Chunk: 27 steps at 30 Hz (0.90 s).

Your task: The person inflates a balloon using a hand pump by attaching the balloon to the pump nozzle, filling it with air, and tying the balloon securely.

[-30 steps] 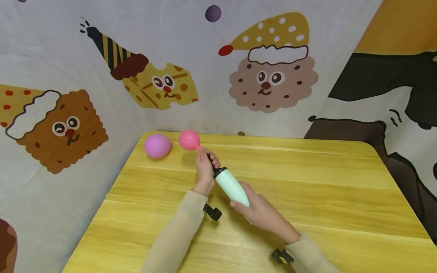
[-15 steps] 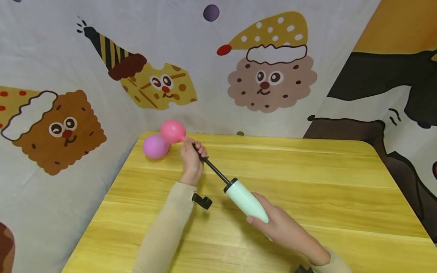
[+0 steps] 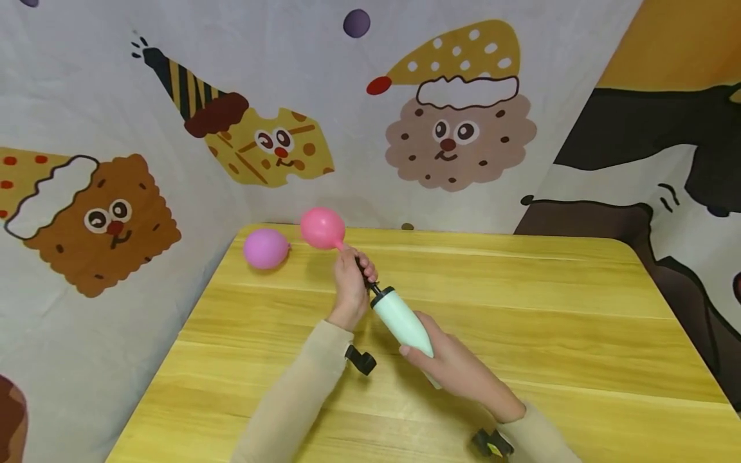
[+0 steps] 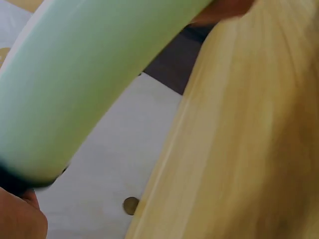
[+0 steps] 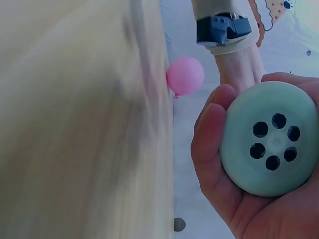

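A mint-green balloon pump [image 3: 403, 323] is held between both hands above the table. My left hand [image 3: 350, 287] grips its black front end, where the neck of a hot-pink balloon [image 3: 322, 227] meets the fingers. That balloon is partly inflated and points away to the upper left. Around the pump's rear barrel my right hand [image 3: 457, 370] is wrapped. A short piece of black rod shows between the left hand and the barrel's black collar. In the right wrist view the pump's round end [image 5: 271, 139] with several dark holes faces the camera, fingers curled about it.
A tied, lilac-pink balloon [image 3: 266, 249] lies at the table's back left corner. The wooden table [image 3: 550, 321] reaches back to a cloth backdrop [image 3: 359, 161] printed with cartoon cookies. Black camera mounts [image 3: 361, 360] sit at both wrists.
The hands moved apart, baring a long black rod, then came together again with the rod mostly inside the barrel. The hot-pink balloon swung left and back, and looks larger than before.
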Each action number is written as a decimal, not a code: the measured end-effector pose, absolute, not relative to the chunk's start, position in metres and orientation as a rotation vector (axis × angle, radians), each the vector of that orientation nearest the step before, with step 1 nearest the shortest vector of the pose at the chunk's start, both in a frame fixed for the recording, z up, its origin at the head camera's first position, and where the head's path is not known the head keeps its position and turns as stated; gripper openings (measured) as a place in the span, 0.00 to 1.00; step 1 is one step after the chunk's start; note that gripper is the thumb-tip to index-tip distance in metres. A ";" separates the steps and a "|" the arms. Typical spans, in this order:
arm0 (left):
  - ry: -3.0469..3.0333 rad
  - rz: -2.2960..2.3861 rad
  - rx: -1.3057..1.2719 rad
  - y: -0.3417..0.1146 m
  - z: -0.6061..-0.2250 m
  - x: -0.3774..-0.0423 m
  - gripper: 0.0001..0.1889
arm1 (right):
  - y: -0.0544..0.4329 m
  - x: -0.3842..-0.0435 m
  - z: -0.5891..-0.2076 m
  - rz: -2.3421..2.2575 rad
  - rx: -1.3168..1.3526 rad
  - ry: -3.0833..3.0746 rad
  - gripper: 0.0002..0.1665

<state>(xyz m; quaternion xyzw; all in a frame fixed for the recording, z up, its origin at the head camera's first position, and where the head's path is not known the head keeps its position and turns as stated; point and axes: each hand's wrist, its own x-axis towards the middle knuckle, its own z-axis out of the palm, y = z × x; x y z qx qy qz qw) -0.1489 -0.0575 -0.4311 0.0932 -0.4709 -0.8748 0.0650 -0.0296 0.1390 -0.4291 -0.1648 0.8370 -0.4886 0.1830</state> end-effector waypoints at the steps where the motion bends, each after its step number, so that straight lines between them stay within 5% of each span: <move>1: -1.431 -2.646 0.287 -0.056 -0.433 -0.149 0.23 | 0.136 -0.033 -0.429 -1.383 -0.470 2.365 0.44; 9: -1.424 -2.636 0.291 -0.064 -0.437 -0.155 0.23 | 0.122 -0.041 -0.431 -1.402 -0.461 2.351 0.44; 21: -1.204 -2.585 0.306 -0.119 -0.416 -0.180 0.21 | 0.156 -0.002 -0.419 -1.294 -0.472 2.340 0.41; 27: -1.229 -2.599 0.304 -0.111 -0.422 -0.174 0.22 | 0.156 -0.002 -0.425 -1.289 -0.502 2.345 0.39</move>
